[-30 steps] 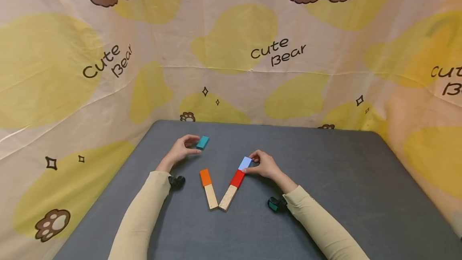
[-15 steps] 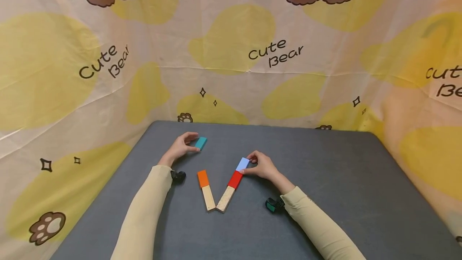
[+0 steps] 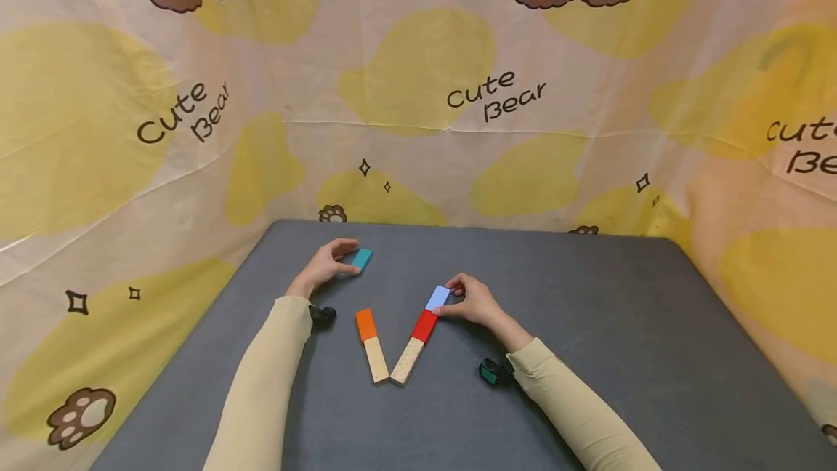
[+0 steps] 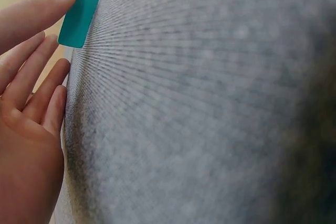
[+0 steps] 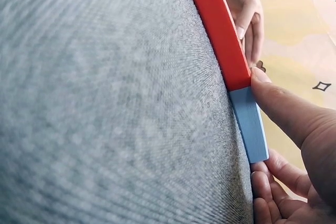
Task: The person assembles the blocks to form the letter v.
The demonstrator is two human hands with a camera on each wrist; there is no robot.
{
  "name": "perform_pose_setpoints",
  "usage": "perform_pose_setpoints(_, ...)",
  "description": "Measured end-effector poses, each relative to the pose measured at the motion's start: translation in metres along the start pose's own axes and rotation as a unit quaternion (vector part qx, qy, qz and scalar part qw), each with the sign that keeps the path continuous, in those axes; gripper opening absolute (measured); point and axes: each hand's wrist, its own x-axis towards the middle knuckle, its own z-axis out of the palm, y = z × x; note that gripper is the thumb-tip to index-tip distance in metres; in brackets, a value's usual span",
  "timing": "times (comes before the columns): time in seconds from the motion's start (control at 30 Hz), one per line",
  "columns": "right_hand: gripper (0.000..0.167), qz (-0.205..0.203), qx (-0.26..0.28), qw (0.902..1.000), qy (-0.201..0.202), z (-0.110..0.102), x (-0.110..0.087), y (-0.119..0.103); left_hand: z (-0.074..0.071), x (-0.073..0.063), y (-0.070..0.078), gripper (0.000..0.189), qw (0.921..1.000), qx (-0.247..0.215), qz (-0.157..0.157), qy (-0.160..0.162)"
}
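My left hand (image 3: 327, 264) is at the far left of the table, its thumb and fingers on a teal wooden block (image 3: 362, 261). In the left wrist view the thumb overlaps one edge of the teal block (image 4: 79, 19), while the other fingers stretch out below it. My right hand (image 3: 477, 301) pinches a light blue block (image 5: 249, 121) at its two ends, thumb by the seam with a red block (image 5: 220, 32) and fingers at the far end. Light blue, red and a plain wooden block (image 3: 407, 362) form one slanted line on the table.
An orange block (image 3: 367, 325) and another plain wooden block (image 3: 375, 360) make a second slanted line, meeting the first at the bottom in a V shape. The grey table (image 3: 588, 355) is backed by a printed cloth (image 3: 405, 93).
My left thumb has moved in against the near edge of the teal block, which stays about where it was. My right hand keeps its place on the light blue block. The head view shifts slightly.
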Motion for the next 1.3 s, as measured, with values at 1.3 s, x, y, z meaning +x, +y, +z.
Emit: perform_pose_setpoints(1.3, 0.053, 0.012, 0.001, 0.9999, 0.0, 0.0, 0.0014, -0.0003, 0.0038, 0.0009, -0.0002, 0.063, 0.9993, 0.035, -0.006, -0.01)
